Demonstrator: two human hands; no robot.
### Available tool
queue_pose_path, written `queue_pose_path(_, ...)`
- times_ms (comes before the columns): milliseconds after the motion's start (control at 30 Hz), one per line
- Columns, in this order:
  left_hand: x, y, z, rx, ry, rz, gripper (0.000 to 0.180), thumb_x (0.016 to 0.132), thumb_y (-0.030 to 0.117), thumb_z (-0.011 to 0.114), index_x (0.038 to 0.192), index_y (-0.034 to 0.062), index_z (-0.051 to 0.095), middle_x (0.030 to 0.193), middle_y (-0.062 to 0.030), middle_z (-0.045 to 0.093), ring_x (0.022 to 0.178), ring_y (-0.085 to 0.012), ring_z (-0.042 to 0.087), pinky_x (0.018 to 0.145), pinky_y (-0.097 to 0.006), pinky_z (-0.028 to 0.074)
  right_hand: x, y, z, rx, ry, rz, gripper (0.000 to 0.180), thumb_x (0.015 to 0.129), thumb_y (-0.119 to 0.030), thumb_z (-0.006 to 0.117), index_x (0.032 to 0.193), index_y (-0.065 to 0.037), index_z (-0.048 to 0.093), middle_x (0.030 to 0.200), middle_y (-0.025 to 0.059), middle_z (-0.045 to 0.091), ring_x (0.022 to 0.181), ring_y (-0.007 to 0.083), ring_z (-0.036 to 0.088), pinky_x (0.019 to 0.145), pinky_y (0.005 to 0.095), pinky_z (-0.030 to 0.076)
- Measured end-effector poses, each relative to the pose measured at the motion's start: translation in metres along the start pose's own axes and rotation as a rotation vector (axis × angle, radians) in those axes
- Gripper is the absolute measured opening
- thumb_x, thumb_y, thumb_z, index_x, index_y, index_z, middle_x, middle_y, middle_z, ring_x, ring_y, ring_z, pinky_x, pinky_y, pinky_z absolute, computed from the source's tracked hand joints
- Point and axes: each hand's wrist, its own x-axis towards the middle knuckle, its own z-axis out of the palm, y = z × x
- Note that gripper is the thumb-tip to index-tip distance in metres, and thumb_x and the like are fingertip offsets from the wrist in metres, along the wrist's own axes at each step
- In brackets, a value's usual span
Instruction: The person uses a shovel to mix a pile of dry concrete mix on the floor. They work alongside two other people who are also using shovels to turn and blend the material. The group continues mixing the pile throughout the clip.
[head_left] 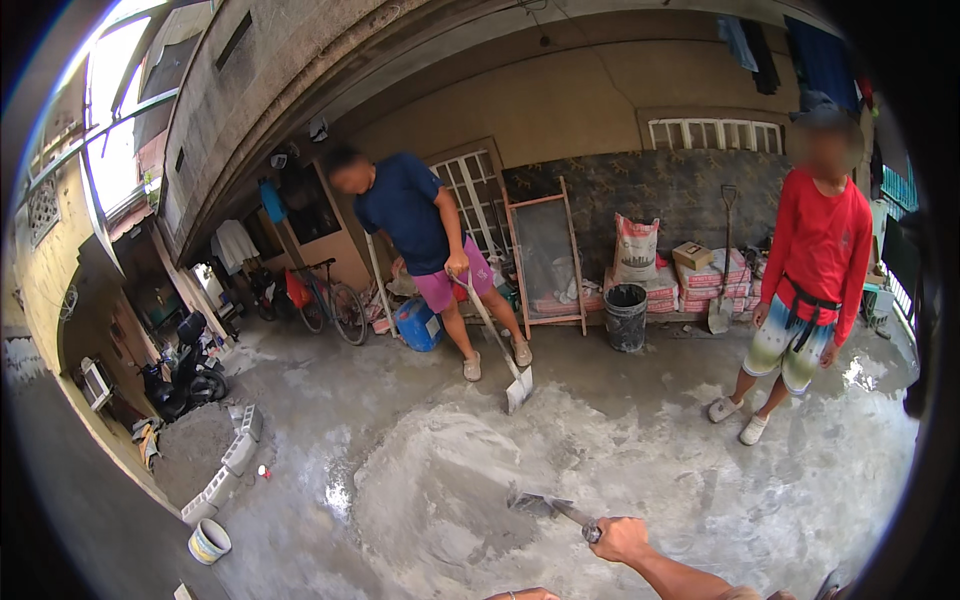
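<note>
The right hand point(622, 539) was found closed firmly around the grip of a dark-handled shovel point(569, 511), its forearm entering from the lower right. The shovel's blade point(535, 503) lay low at the near right side of a broad, flattened mound of grey mix point(430, 465), which was spread over the wet concrete floor point(300, 410). The left hand point(532, 595) showed only in part at the lower edge; whether it was closed or gripping anything could not be determined. Across the mound, a co-worker in a navy shirt point(402, 215) leaned forward with a hand on the top of a second shovel point(494, 326), whose blade was down at the mound's far edge. To the right, a person in a red top point(826, 235) stood upright, arms lowered. Along the rear wall were noted a wood-framed mesh screen point(546, 260), a black bucket point(626, 325), an upright sack point(636, 250) on stacked sacks point(662, 292), and a third shovel point(724, 275) standing blade down. A blue drum point(418, 325) stood behind the co-worker, near a bicycle point(335, 303). At left, a curved row of grey blocks point(238, 455) bordered a dark heap point(195, 450), with a pale bucket point(209, 541) tilted near its closer end.
</note>
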Motion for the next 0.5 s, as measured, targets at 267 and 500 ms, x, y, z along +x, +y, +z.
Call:
queue_pose_path(267, -0.05, -0.023, 0.05, -0.454, 0.248, 0.058, 0.026, 0.09, 0.011, 0.064, 0.116, 0.0065, 0.066, 0.104, -0.0005, 0.067, 0.092, -0.0098, 0.058, 0.082, -0.028, 0.048, -0.006, 0.011, 0.008, 0.009, -0.014, 0.005, 0.03, 0.082, -0.039, 0.055, 0.092, -0.015, 0.069, 0.082, 0.0164, 0.071, 0.079, 0.0364, 0.069, 0.07, 0.0491, 0.054)
queue_pose_path(500, -0.034, 0.036, 0.043, -0.142, 0.331, 0.147, 0.029, 0.084, 0.006, 0.063, 0.113, 0.005, 0.066, 0.106, -0.009, 0.068, 0.098, -0.0197, 0.064, 0.086, -0.031, 0.049, -0.014, 0.01, 0.017, 0.035, 0.016, -0.061, 0.03, 0.078, -0.033, 0.064, 0.097, -0.011, 0.066, 0.088, 0.0157, 0.07, 0.082, 0.0345, 0.069, 0.071, 0.0462, 0.054)
